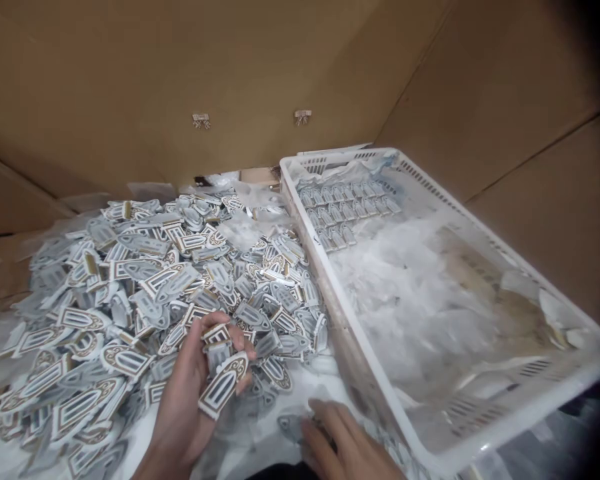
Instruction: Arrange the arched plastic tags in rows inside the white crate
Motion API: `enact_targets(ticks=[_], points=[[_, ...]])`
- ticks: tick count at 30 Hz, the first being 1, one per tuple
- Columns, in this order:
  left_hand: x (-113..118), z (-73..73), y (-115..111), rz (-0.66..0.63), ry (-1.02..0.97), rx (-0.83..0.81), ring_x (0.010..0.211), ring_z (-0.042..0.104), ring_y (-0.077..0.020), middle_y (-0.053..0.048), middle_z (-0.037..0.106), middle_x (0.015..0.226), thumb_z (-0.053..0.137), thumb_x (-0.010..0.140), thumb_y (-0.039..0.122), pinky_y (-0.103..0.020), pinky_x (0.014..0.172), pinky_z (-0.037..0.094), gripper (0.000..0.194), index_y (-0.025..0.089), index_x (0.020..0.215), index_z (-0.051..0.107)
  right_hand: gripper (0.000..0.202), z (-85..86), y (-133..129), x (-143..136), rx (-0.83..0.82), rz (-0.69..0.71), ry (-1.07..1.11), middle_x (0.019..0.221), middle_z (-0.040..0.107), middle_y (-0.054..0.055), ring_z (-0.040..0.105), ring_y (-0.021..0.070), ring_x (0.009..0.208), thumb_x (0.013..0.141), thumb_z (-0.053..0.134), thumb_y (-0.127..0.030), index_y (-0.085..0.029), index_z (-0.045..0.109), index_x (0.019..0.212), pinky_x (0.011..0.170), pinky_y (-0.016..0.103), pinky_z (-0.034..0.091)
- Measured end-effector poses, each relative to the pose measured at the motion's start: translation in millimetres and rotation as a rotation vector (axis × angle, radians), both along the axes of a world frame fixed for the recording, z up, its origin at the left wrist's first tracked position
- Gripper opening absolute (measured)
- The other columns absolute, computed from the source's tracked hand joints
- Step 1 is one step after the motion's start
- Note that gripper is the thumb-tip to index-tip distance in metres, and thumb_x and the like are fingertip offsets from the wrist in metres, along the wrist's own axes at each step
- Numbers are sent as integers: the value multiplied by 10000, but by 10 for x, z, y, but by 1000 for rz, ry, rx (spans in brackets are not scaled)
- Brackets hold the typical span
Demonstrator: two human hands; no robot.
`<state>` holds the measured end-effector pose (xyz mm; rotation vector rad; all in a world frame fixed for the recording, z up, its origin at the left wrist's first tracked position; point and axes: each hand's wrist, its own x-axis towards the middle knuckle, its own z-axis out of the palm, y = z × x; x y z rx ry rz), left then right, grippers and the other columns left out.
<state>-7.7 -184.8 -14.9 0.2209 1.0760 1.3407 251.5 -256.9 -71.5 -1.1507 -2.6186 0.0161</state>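
We logged the left hand (190,393) clamped on a few arch-shaped plaques (223,381), the front one's long axis diagonal, rounded end up-right. The right hand (343,443) touched a single plaque (291,427); its closure we could not tell. The loose pile (155,287) lay just beside the white crate (330,300). No writing legible.

Heap of pieces (145,293) left — crate (480,427) right, touching.
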Motion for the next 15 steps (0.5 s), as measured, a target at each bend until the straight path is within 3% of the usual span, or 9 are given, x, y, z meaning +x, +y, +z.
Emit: enact_targets(ticks=[2,4,10,15], points=[[24,-8,-3,-21,9,-3,799,684,-238,-28,608,884,796,905,607,-280,513,551,486,252,1178,609,275,-210,-65,-28,38,-69,73,1235,766,98,724,261,1080,1024,697,-399,-263,737,1260,891,359,640],[64,-16,-4,-45,17,-17,811,681,-233,-24,607,891,783,918,610,-276,527,546,474,265,1192,606,359,-380,-93,-63,72,-112,125,1219,763,98,712,262,1088,1017,709,-527,-279,733,1274,976,392,615],[283,78,-20,-50,-17,-55,789,658,-220,-25,607,873,800,898,620,-275,528,544,495,243,1177,641,603,-722,-19,-163,176,-153,155,1122,737,129,681,251,977,972,633,-772,-232,727,1224,898,377,583],[409,255,-24,20,-4,-86,731,630,-188,-10,586,824,834,857,636,-231,492,507,496,241,1099,655,505,-851,74,-247,217,-175,172,1003,715,104,655,232,864,994,647,-711,-227,711,1124,828,357,555]])
